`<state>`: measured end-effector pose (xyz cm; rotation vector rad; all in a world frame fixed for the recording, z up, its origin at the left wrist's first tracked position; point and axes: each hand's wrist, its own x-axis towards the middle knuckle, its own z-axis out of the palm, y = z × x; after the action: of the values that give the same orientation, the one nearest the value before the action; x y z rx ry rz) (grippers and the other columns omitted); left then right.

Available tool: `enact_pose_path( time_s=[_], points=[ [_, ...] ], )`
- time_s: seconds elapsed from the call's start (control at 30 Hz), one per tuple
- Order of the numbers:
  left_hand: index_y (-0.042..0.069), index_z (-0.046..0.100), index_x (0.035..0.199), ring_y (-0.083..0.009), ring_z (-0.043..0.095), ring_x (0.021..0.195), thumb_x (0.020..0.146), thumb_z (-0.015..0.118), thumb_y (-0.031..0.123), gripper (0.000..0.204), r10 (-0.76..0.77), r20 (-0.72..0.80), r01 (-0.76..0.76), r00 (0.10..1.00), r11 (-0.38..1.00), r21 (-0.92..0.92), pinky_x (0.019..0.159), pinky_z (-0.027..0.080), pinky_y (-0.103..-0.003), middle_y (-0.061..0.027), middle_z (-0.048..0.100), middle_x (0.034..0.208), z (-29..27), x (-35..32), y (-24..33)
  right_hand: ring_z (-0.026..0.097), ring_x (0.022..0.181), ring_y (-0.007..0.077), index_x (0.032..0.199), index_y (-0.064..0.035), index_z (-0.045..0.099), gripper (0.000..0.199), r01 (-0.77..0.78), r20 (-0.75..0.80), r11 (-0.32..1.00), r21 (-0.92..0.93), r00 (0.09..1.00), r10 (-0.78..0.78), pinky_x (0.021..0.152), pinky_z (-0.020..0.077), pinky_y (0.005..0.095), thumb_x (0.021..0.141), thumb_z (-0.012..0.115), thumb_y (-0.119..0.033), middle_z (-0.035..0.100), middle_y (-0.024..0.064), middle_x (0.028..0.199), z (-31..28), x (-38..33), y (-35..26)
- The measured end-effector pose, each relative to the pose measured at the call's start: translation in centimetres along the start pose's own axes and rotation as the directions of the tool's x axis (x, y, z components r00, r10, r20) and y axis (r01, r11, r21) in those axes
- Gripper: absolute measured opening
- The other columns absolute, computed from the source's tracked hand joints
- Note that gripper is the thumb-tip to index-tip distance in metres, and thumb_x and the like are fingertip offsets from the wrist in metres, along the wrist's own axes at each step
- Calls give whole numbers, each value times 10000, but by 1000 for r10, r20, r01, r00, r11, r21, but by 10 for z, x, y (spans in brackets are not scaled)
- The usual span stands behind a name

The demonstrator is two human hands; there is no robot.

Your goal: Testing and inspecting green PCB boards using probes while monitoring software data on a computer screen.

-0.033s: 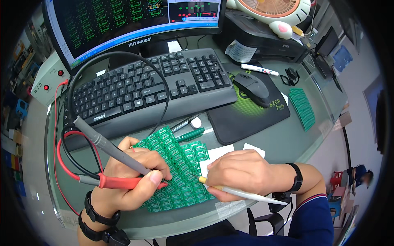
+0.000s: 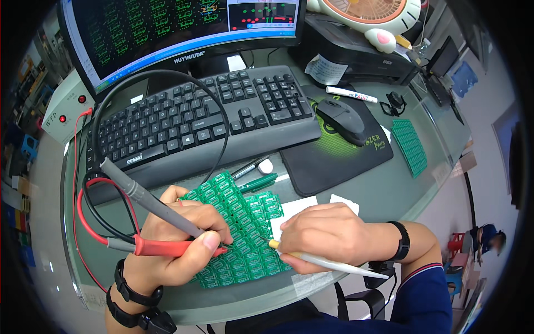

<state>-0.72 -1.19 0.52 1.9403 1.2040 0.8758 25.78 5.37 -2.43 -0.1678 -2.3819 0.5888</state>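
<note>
A red test probe (image 2: 161, 247) and a grey test probe (image 2: 142, 197) are both in my left hand (image 2: 158, 229), closed around them. Their tips come down close together on a panel of small green circuit boards (image 2: 247, 261); exact contact is too small to make out. My right hand (image 2: 325, 236) grips a pale, slender pen-like tool (image 2: 334, 264) with a yellowish front end. Its thin dark tip points at the panel's right side. Another green board panel (image 2: 266, 205) shows at the upper right of this one, partly covered.
Behind the boards are a black keyboard (image 2: 194, 119), a green pen (image 2: 258, 182) and a monitor (image 2: 156, 33). A mouse (image 2: 342, 119) sits on its pad (image 2: 322, 167). White paper (image 2: 295, 209) lies under my right hand. The black cable (image 2: 225, 111) loops over the keyboard. Another board panel (image 2: 409, 147) lies right.
</note>
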Motion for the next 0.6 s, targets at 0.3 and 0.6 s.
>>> enact_pose_path(
  time_s=[0.3, 0.6],
  points=[
    [77, 617, 734, -151, 619, 654, 877, 476, 321, 315, -67, 23, 66, 998, 997, 32, 856, 339, -378, -42, 728, 746, 0, 0, 4, 688, 653, 197, 807, -52, 615, 176, 10, 57, 999, -48, 998, -7, 736, 635, 326, 788, 790, -69, 667, 43, 730, -2, 3, -4],
    [105, 649, 776, -160, 608, 649, 880, 507, 254, 231, 5, 5, -5, 1000, 1000, 20, 818, 337, -382, 1, 652, 691, 0, 1, 2, 684, 640, 188, 848, -50, 641, 178, 27, 56, 997, -74, 998, -23, 725, 632, 320, 776, 802, -80, 666, 45, 717, -1, 3, -2]
  ],
)
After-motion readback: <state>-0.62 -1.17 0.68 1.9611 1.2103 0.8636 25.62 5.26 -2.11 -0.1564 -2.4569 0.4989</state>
